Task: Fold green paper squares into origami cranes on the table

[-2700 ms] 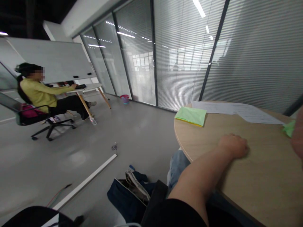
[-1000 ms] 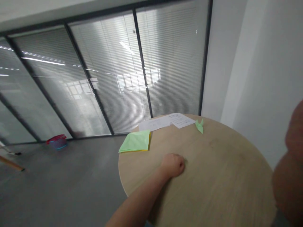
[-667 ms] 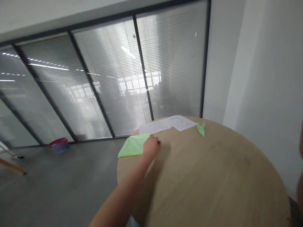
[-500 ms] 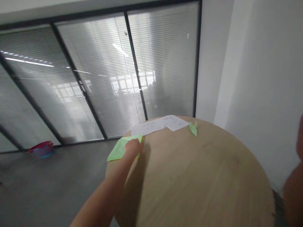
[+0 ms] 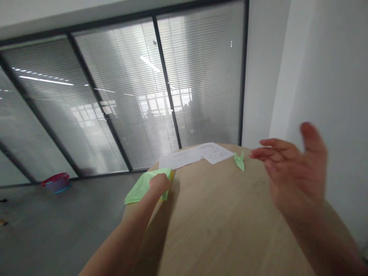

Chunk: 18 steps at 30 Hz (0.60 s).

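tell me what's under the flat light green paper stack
Yellow edges show beneath the flat light green paper stack, on the round wooden table. The rest underneath is covered; the left hand hides part of the top.

Round wooden table (image 5: 218, 214), green-and-yellow sheets (image 5: 139, 188), white papers (image 5: 186, 157), small folded green piece (image 5: 239, 161).

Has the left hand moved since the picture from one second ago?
Yes: judged against the round table, the left hand has gone leftward and farther out, from short of the green sheets to over them.
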### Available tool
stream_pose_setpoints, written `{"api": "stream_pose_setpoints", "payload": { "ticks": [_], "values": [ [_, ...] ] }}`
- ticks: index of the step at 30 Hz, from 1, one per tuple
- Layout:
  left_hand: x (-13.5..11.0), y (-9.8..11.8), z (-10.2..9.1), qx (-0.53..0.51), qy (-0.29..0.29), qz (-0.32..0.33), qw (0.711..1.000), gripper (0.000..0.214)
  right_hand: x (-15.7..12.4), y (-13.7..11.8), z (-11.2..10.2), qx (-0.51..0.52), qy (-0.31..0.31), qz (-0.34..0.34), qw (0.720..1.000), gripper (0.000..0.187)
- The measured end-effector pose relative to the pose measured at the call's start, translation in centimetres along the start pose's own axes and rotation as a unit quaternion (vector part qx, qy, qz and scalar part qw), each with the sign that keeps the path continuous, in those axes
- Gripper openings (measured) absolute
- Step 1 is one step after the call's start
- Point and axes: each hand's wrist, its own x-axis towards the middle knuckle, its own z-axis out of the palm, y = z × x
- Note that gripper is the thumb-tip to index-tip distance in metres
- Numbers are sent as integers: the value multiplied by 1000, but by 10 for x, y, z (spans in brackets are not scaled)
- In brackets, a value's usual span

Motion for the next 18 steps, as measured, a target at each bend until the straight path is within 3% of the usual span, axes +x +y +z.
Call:
{"api": "stream_pose_setpoints", "payload": {
  "ticks": [2,5,7,9,12,14,16,18],
  "values": [
    [-4,0,-23,9,22,3,1000,31,-8,22,13,3,10,62,998,58],
    [-18,14,-65,16,58,22,998,36,-34,58,17,-3,-54,247,968,33],
    [-37,36,-88,11,75,47,996,36,-50,78,17,29,-98,393,914,37],
    [-62,65,-97,-21,81,101,991,34,-61,92,17,92,-104,503,853,40],
    [-102,111,-84,-98,63,206,972,29,-70,101,17,194,-134,626,743,42],
    [-121,134,-63,-140,61,249,956,25,-72,101,17,226,-165,664,693,51],
    [-131,148,-40,-188,41,297,935,25,-71,99,18,233,-173,676,677,58],
    [-134,153,-23,-241,-4,337,910,30,-70,97,18,242,-174,672,678,62]
  ]
}}
